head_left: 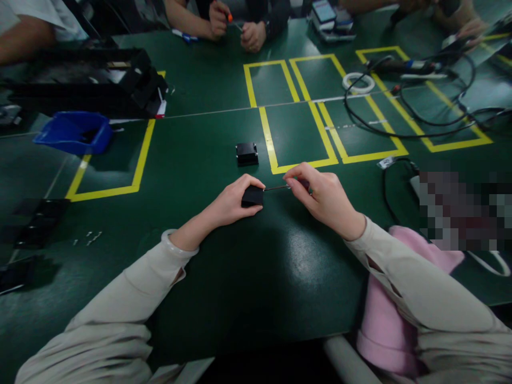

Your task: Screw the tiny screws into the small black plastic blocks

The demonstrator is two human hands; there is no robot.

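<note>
My left hand [236, 201] grips a small black block [253, 197] between thumb and fingers, low over the green table. A screwdriver [276, 188] is pinched in my right hand [316, 192]; its thin metal shaft points left and its tip meets the block's right edge. Most of its handle is hidden by my fingers. Just beyond my hands sits a second black block [247, 153] with small shiny bits at its sides. Several tiny metal pieces [92, 238] lie on the table to the left.
A blue bin [76, 132] and a black tray [92, 80] stand at the left. Yellow tape [304, 165] marks rectangles on the table [192, 160]. Black cables [424, 133] and a white tape roll [358, 83] lie right. Pink cloth [384, 330] is under my right forearm. A co-worker's hands [252, 36] are opposite.
</note>
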